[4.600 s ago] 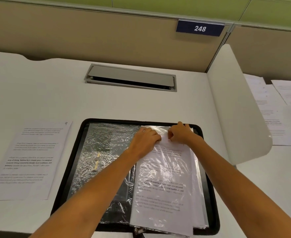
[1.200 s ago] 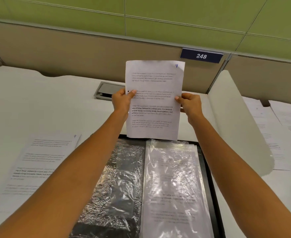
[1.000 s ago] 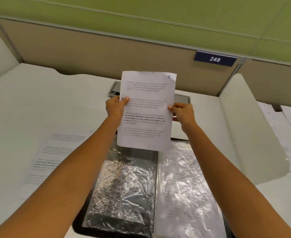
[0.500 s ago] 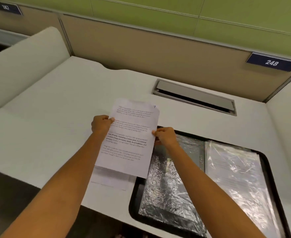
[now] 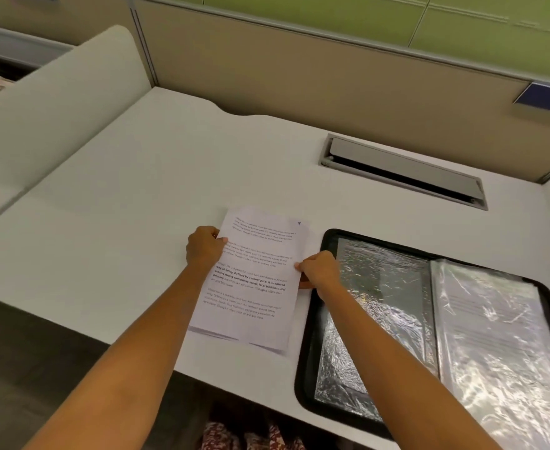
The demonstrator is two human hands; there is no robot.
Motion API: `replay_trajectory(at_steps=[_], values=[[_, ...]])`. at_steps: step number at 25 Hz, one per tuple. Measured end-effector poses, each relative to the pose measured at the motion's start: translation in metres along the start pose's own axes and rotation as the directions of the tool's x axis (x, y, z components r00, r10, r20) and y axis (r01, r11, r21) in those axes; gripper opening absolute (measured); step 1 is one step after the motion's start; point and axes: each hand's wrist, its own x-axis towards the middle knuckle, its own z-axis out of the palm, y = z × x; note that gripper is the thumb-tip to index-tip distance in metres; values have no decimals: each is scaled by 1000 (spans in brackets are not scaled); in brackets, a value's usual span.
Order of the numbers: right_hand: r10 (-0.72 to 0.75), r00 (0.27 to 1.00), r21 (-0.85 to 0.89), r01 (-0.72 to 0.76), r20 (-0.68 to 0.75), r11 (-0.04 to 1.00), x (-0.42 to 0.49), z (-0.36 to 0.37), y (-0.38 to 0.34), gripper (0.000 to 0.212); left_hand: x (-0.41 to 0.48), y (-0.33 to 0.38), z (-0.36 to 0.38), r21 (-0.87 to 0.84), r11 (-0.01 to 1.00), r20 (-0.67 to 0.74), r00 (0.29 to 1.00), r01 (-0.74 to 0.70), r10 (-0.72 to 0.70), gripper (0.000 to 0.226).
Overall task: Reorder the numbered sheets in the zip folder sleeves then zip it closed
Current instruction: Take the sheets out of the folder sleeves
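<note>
Your left hand point(image 5: 205, 247) pinches the left edge of sheet 7 point(image 5: 254, 280) and your right hand point(image 5: 319, 270) pinches its right edge, fingers curled on the paper. The sheet sits low over a second sheet point(image 5: 213, 333), whose lower edge shows beneath. Its right edge runs just beside the rim of the open folder point(image 5: 327, 243). To the left, white desk point(image 5: 111, 222) stretches to the divider point(image 5: 56, 102).

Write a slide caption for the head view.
Left hand and right hand hold sheet 7 beside the open zip folder.
</note>
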Motion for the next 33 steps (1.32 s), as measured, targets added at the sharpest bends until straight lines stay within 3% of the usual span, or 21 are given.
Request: replay_trajectory(at_steps=[6,12,18,24,33], values=[[-20,999,-147,12,-50,989,-7,5,-2,19,0,-13,6,94,994,21,999,-48,46,31],[-20,998,-175,10,-57,984,-11,9,-4,26,-1,-15,6,168,985,-31,998,-46,52,41],[-73,994,-191,56,-85,980,-15,5,-6,25,-14,-1,18,306,940,-139,970,-151,201,45],[-285,944,-295,228,-166,928,-16,-13,0,11,-33,19,46,352,862,-36,915,-364,401,44],[-446,850,-384,326,-281,864,-12,-82,42,23,-78,74,104,313,744,177,806,-591,565,48]])
